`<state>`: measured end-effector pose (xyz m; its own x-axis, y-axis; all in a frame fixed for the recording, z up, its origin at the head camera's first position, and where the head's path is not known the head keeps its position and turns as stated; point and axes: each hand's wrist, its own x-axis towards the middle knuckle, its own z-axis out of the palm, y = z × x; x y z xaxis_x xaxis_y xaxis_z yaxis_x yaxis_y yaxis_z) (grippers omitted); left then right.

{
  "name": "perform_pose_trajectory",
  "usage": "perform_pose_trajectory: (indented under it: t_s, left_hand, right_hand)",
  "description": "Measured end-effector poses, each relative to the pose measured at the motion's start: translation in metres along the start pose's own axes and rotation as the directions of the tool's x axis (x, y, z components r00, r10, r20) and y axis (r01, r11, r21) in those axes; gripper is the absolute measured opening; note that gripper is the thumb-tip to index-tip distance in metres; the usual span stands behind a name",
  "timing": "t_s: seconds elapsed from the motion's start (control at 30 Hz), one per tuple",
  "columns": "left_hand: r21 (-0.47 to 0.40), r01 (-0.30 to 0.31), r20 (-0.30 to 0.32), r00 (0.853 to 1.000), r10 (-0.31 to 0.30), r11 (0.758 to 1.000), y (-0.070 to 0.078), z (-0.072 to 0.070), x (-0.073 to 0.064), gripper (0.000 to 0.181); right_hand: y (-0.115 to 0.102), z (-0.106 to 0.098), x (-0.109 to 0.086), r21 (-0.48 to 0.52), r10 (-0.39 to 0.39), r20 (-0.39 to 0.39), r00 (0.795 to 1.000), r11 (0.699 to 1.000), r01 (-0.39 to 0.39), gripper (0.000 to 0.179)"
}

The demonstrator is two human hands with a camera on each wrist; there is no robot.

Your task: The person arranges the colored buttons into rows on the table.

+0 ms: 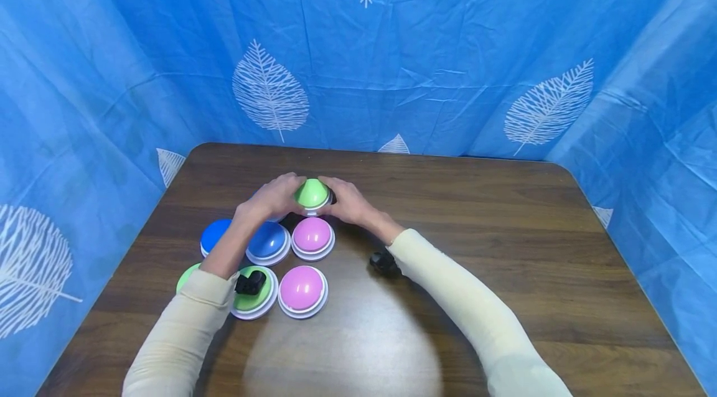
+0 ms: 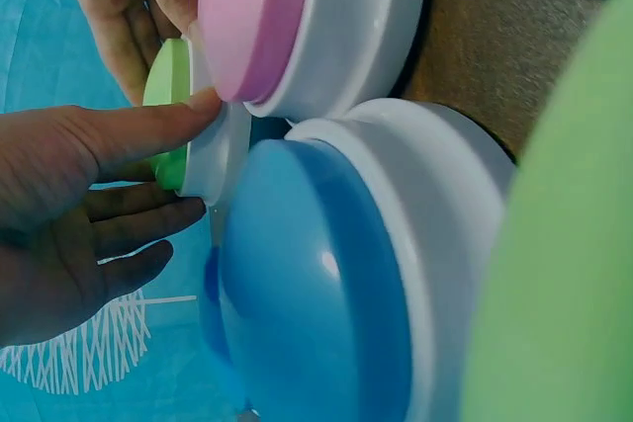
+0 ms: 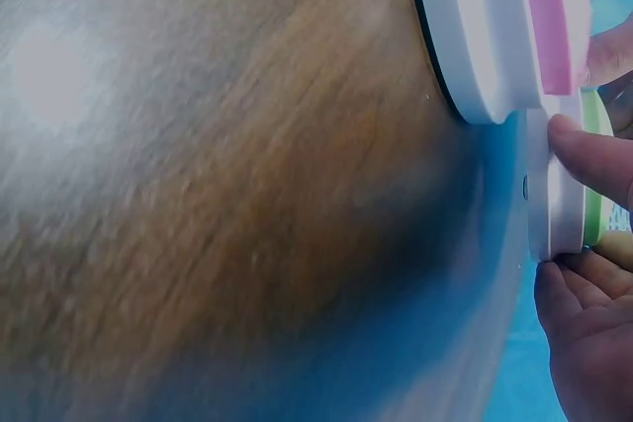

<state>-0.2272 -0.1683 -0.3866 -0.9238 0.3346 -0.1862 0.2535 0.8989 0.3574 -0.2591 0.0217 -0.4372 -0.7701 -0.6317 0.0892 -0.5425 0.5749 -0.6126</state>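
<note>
A green dome button (image 1: 312, 193) on a round white base is gripped between both hands at the far end of a cluster of similar buttons. My left hand (image 1: 276, 196) holds its left side, with the thumb on the near side and fingers around the far side. On its right side, my right hand (image 1: 350, 203) grips the base the same way. Just nearer sits a pink button (image 1: 312, 234), close to both thumbs. In the right wrist view, the right hand (image 3: 598, 328) curls around the white base (image 3: 556, 185).
Beneath my left forearm lie two blue buttons (image 1: 266, 240) and two green ones (image 1: 252, 300), partly hidden. Another pink button (image 1: 302, 290) stands nearer. Black wrist cameras (image 1: 384, 262) hang under both forearms. The wooden table (image 1: 476, 229) backs onto a blue leaf-patterned curtain (image 1: 437, 48).
</note>
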Motion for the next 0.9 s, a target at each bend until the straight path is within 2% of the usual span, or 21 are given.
perform_pose_trajectory:
  t_s: [0.3, 0.6, 0.9]
  left_hand:
    - [-0.012, -0.032, -0.016, 0.999, 0.032, 0.999, 0.013, -0.003, 0.005, 0.076]
    - [0.023, -0.093, -0.020, 0.995, 0.094, 0.995, 0.026, -0.001, 0.013, 0.070]
    - [0.017, -0.107, -0.001, 0.994, 0.107, 0.994, 0.043, 0.002, 0.025, 0.067]
  right_hand:
    - [0.004, -0.010, -0.011, 0.004, 0.029, -0.046, 0.999, 1.000, -0.029, 0.074]
    - [0.011, -0.017, -0.024, 0.006, 0.041, -0.073, 0.996, 0.999, -0.041, 0.074]
    - [0.020, -0.031, -0.038, 0.014, 0.074, -0.078, 0.994, 0.997, -0.074, 0.073]
